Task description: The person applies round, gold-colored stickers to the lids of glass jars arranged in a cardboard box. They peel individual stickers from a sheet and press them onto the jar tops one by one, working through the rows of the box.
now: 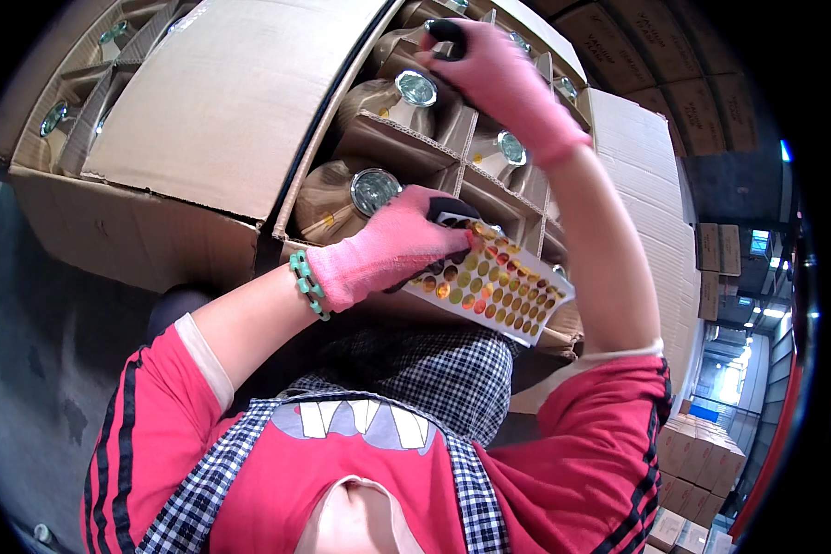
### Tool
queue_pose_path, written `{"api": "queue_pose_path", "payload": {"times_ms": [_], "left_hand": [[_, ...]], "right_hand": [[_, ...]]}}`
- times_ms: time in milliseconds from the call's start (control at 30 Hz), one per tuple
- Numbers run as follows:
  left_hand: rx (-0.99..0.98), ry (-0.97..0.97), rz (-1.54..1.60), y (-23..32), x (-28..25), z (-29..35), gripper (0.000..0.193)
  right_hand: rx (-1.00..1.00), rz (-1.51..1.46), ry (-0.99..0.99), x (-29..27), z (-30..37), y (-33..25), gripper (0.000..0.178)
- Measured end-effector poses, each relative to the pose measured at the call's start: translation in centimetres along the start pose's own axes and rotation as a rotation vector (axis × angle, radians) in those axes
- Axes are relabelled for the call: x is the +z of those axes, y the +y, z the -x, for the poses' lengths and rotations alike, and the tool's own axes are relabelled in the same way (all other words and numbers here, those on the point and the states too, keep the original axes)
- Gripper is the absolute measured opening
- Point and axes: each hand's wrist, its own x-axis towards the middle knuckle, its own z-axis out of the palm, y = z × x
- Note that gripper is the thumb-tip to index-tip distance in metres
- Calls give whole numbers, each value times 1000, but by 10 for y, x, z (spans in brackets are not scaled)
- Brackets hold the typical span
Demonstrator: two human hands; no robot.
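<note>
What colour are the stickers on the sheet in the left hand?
The stickers are shiny gold, some glinting orange-red; the head view shows this best.

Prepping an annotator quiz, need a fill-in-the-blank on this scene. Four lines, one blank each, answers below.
1. The glove on the left hand is mainly ____ in colour.
2. The bracelet at the wrist is ____ in colour.
3. The sticker sheet is held by the person's ____ hand.
4. The right hand is raised over an open carton, whose dividers are made of ____.

Missing words: pink; green; left; cardboard.
</note>
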Motion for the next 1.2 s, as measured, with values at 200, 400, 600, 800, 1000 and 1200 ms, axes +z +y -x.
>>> {"api": "queue_pose_path", "payload": {"times_ms": [200, 400, 600, 800, 1000, 1200], "left_hand": [[95, 62, 47, 0, -5, 2, 22], [93, 97, 3, -3, -4, -2, 25], [126, 131, -16, 0, -2, -1, 25], [222, 124, -24, -2, -1, -1, 22], [170, 116, -39, -1, 0, -1, 22], [180, 133, 38, 0, 0, 0, 21]], "right_hand": [[20, -69, -66, -60, 99, -10, 23], [244, -63, -199, -50, 144, -9, 19], [228, -145, -116, -43, 150, -7, 15], [219, -162, -119, -36, 150, -9, 15], [166, -95, -53, -34, 152, -13, 14], [-26, -19, 69, -27, 153, -6, 12]]}}
